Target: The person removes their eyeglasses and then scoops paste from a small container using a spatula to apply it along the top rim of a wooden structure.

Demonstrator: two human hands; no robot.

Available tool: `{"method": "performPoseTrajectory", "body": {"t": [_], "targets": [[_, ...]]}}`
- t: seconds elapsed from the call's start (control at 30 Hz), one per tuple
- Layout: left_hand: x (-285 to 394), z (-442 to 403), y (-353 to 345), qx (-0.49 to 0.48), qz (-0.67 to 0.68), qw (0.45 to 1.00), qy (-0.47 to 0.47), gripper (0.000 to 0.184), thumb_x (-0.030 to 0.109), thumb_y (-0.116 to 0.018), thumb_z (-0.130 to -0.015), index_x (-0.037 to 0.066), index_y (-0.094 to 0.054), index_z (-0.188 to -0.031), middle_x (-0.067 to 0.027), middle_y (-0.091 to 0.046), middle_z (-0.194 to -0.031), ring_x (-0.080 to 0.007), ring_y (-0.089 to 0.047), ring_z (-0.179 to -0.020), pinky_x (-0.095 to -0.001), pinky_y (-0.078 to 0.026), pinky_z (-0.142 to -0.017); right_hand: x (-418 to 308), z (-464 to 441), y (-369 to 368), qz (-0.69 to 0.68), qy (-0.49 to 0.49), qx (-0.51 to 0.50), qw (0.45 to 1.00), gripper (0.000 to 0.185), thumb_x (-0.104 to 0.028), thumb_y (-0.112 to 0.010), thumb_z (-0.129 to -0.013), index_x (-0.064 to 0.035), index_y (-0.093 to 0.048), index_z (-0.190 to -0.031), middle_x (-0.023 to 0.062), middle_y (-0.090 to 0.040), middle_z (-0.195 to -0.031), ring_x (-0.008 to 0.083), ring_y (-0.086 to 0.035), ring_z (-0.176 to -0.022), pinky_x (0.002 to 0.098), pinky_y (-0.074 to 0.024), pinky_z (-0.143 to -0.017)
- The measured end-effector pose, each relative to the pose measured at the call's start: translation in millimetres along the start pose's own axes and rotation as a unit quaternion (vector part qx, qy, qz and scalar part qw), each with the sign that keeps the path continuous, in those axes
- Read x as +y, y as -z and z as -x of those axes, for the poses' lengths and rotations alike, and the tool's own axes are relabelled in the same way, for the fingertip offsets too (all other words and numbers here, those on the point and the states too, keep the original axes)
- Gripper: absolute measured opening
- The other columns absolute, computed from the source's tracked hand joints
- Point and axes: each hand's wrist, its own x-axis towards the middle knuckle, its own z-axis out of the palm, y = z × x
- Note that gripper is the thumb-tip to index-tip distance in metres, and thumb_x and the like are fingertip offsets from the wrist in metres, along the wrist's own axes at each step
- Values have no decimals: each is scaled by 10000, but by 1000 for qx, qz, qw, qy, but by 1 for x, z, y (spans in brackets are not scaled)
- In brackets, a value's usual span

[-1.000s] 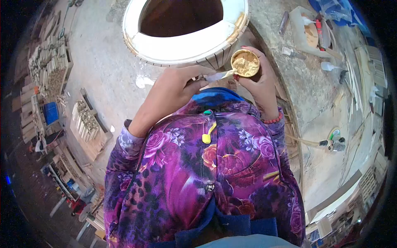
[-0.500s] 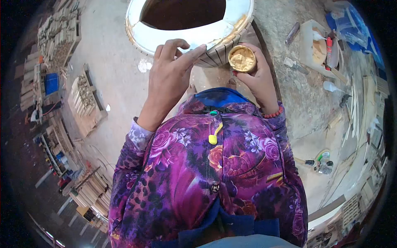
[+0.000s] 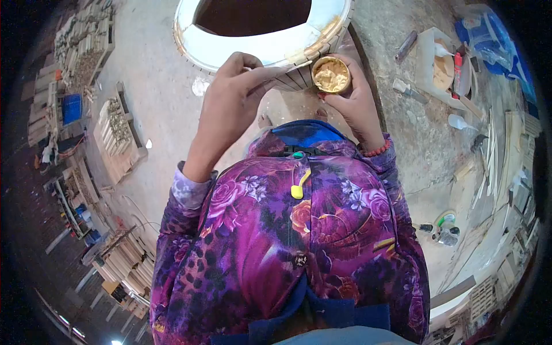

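Observation:
A white oval frame (image 3: pixel 241 45) with a dark opening and a slatted side lies at the top of the view. Tan paste marks its rim at both sides. My left hand (image 3: pixel 233 95) is at the frame's near edge, fingers curled and tips pressed together. Anything pinched between those tips is hidden. Close by on the right, my right hand (image 3: pixel 359 95) grips a round tub of yellowish putty (image 3: pixel 332 76), its open top facing up. The tub sits against or just beside the slatted side; I cannot tell if they touch.
A cut-open white container (image 3: pixel 428 60) with tools and a red marker-like item stands at the right, near blue plastic sheeting (image 3: pixel 500 40). Stacked wood strips (image 3: pixel 115 135) lie on the left. A clear bottle-like item (image 3: pixel 445 234) rests on the floor lower right.
The tub in my right hand has shifted slightly up and left, closer to the slatted side. My left hand's outstretched finger has drawn in toward the others at the edge.

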Motion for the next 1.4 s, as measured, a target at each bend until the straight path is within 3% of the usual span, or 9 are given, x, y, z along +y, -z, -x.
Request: {"method": "performPoseTrajectory", "body": {"t": [0.23,0.37,0.5,0.63,0.97,1.1,1.17,1.3,1.4], "targets": [[1,2,-8,19,-72,996,-48,267,105,-712,-876,189,-774,-1121,-73,-626,-979,-255,-612,-897,-377,-522,-752,1,2,-5,-25,-1,19,1000,664,42,-726,-720,-62,-528,-1345,69,-603,-1235,165,-585,-1165,294,-474,-1001],[-9,3,6,-35,75,997,11,334,58,-731,-872,186,-760,-1179,-85,-601,-969,-249,-611,-885,-344,-511,-745,-1,4,-6,-41,-7,17,999,663,48,-725,-715,-54,-525,-1339,57,-600,-1222,158,-587,-1146,291,-479,-994],[-12,5,-1,33,-111,991,-67,325,33,-723,-873,166,-765,-1166,-76,-600,-958,-227,-609,-887,-322,-507,-755,11,7,-4,-66,-17,28,997,660,51,-717,-716,-39,-520,-1339,51,-598,-1220,152,-586,-1141,287,-483,-988],[-14,6,9,-55,62,997,-1,333,50,-723,-871,187,-763,-1172,-82,-602,-960,-238,-607,-895,-343,-512,-744,15,9,-3,-71,-12,40,997,653,48,-710,-721,-35,-519,-1340,52,-596,-1227,151,-588,-1144,288,-486,-983],[-36,7,10,-34,82,995,-41,363,53,-719,-830,222,-761,-1149,-59,-613,-979,-253,-606,-915,-372,-525,-738,10,24,-13,-38,-10,74,996,649,30,-705,-717,-40,-529,-1338,62,-605,-1238,162,-596,-1156,300,-489,-990],[-36,9,5,49,-61,988,-130,334,46,-719,-838,214,-771,-1122,-59,-609,-959,-247,-598,-872,-358,-513,-732,15,29,-17,-2,-2,83,997,674,22,-711,-706,-47,-523,-1350,66,-600,-1251,168,-592,-1165,306,-485,-1001],[-33,8,15,-54,92,992,-65,298,52,-719,-848,201,-775,-1101,-63,-605,-949,-252,-596,-850,-363,-510,-745,15,31,-21,-21,-8,88,996,679,22,-712,-706,-48,-520,-1353,68,-597,-1254,170,-589,-1168,307,-484,-1004],[-44,6,13,32,-16,992,-122,324,40,-741,-858,163,-766,-1157,-70,-586,-964,-224,-602,-862,-334,-510,-716,19,29,-27,-44,-6,92,995,691,24,-724,-701,-51,-517,-1357,72,-587,-1261,174,-586,-1170,310,-483,-1009],[-37,8,18,-63,58,993,-82,329,26,-733,-858,173,-771,-1149,-77,-587,-961,-218,-603,-858,-330,-511,-722,11,27,-33,-31,-1,90,995,700,38,-729,-706,-50,-506,-1364,70,-586,-1254,170,-583,-1167,304,-485,-1005]]}}
